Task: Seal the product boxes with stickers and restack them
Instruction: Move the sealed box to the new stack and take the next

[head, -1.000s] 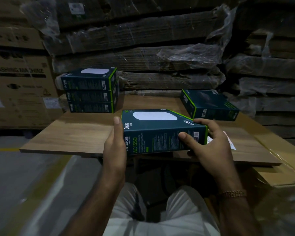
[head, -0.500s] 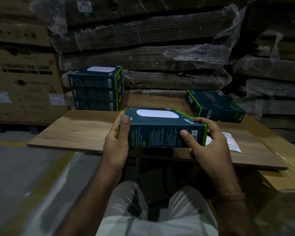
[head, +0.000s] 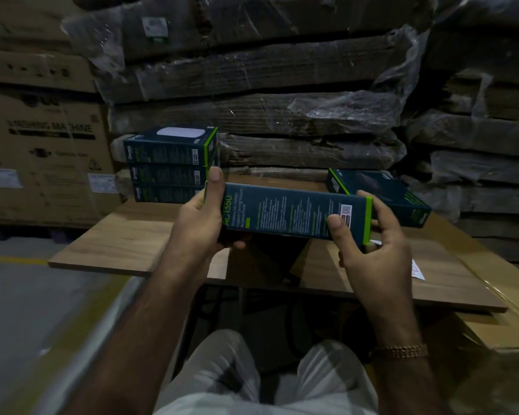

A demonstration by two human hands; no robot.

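- Over the near edge of the surface (head: 126, 235), both hands hold one box (head: 294, 217) lifted clear of the wood, its long side panel turned up toward the camera.
- At the far left corner stands a stack (head: 171, 166) of three like boxes, well apart from the held one but just behind the left thumb in this view.
- Left hand (head: 201, 223) grips the box's left end, thumb laid up over the top corner and fingers curled under.
- Box's long axis runs left to right, the right end tilted a little lower; each hand has one end, so neither is nearer than the other.
- Right hand (head: 372, 244) pinches the right end, thumb pressed on the facing panel near the small white label and fingers behind the green edge.
- Behind that hand, toward the far right edge, a loose box (head: 384, 193) lies flat at an angle.
- Sticker sheet (head: 417, 268) lies near the right edge, mostly hidden by the right hand, so I judge that hand better placed to fetch a sticker.
- Compared with a second ago, the box has rolled: its white-patch top face showed then, and now only the side panel shows; it also sits higher.
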